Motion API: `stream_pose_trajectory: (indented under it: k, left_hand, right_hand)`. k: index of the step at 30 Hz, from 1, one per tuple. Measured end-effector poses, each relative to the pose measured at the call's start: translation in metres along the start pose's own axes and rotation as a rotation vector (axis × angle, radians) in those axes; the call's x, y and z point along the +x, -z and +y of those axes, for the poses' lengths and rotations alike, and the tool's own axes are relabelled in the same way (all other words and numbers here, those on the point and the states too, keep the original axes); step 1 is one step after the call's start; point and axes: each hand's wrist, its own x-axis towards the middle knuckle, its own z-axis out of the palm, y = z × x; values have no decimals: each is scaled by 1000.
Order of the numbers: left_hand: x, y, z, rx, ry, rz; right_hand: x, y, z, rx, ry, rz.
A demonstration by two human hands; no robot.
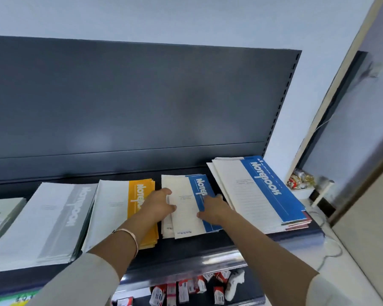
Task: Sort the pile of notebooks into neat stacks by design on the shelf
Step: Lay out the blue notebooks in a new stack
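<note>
Flanking the skewed blue notebook (186,215), my left hand (160,205) and right hand (215,209) grip its long edges, which run away from me toward the back panel (142,107).

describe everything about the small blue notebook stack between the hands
The small blue notebook stack lies flat on the dark shelf, between the orange stack and a larger blue stack. Paper-like covers, white with a blue band reading Notebook. Its copies are slightly fanned, edges uneven. The left hand and right hand grip its two sides.
</note>
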Motion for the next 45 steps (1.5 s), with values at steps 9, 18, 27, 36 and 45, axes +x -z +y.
stream_pose_trajectory:
  k: [9, 18, 27, 36, 45]
  left_hand:
    - [11, 2, -9, 13, 10, 9]
    - [13, 0, -7, -107, 61, 45]
    - [2, 2, 15, -570, 130, 189]
    - [-15, -1, 28, -887, 262, -14]
    - [-22, 30, 3, -1085, 267, 193]
  right_hand:
    - [8, -9, -14, 52, -63, 124]
    - [10, 2, -4, 320, -59, 148]
    - [7, -3, 3, 338, -1, 83]
    - [5, -1, 2, 435, 22, 82]
    - [-2, 10, -23, 911, 47, 86]
